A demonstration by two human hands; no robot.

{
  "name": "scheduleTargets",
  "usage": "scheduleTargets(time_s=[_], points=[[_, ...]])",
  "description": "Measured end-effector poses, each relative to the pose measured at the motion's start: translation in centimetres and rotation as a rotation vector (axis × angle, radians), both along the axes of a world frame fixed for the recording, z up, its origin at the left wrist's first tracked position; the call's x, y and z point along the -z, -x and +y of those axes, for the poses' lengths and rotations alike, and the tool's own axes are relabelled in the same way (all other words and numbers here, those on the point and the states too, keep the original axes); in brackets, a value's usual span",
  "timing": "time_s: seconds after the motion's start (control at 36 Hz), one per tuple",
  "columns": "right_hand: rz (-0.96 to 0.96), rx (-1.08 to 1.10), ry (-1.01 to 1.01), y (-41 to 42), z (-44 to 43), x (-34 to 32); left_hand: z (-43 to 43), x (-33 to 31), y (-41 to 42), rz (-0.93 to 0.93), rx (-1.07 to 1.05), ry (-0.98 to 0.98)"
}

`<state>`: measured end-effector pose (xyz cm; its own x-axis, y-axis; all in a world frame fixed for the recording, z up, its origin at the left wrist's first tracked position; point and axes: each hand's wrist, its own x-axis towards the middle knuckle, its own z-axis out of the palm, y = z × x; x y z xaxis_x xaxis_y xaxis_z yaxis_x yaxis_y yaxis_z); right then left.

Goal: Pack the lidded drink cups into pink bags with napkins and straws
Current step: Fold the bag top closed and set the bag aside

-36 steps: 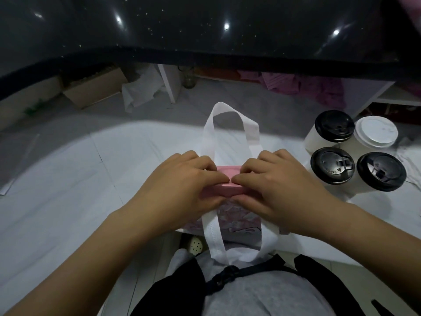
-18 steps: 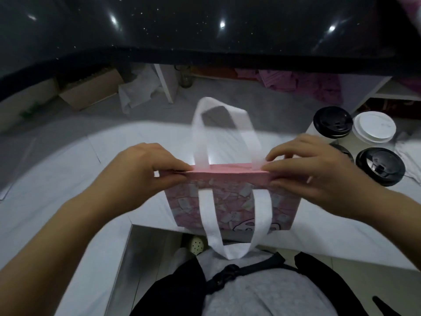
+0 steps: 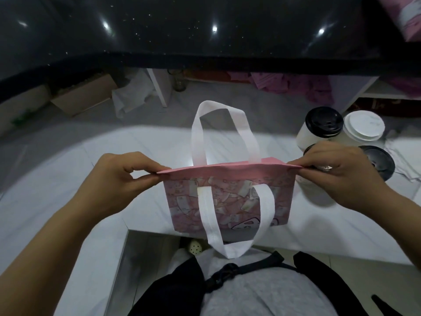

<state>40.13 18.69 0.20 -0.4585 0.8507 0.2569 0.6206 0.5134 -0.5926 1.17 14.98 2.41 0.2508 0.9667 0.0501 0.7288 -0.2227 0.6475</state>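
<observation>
A pink patterned bag [image 3: 230, 201] with two white strap handles hangs flat between my hands, above the white counter's near edge. My left hand [image 3: 118, 179] pinches the left corner of its top rim and my right hand [image 3: 341, 174] pinches the right corner, stretching the rim taut. The bag's mouth is pressed closed. At the right stand several lidded cups: one with a black lid [image 3: 323, 124], one with a white lid [image 3: 364, 128], and another black-lidded one [image 3: 378, 163] partly behind my right hand. I see no napkins or straws.
The white counter [image 3: 68, 179] spreads left and right of the bag. A black glossy shelf [image 3: 205, 30] overhangs at the back. Below it lie a cardboard box [image 3: 84, 94], white plastic wrap [image 3: 132, 96] and purple packaging [image 3: 296, 85]. White paper [image 3: 405, 156] lies beside the cups.
My hands have slid apart from the middle of the rim to its two corners. The folded bag has spread out flat and wide, lifted a little toward me.
</observation>
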Motion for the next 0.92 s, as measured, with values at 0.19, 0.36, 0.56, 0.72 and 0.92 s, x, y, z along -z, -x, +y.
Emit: scheduleTargets(time_s=[0.19, 0.36, 0.56, 0.72, 0.92], points=[[0.043, 0.068, 0.023, 0.3, 1.9, -1.4, 0.5, -0.6, -0.5, -0.025, -0.08, -0.029], [0.005, 0.085, 0.059, 0.7, 2.7, -1.6, 0.7, -0.1, -1.3, 0.006, -0.143, -0.055], [-0.014, 0.112, 0.091, 1.9, 1.8, -1.3, 0.0, 1.1, -1.7, -0.135, -0.22, 0.002], [0.404, 0.369, 0.273, 3.9, 0.8, -0.2, -1.6, 2.3, -4.0, -0.6, -0.599, 0.064], [0.793, 0.555, 0.467, 4.2, 0.4, 1.2, -1.8, 2.3, -5.4, -0.797, -0.632, 0.117]])
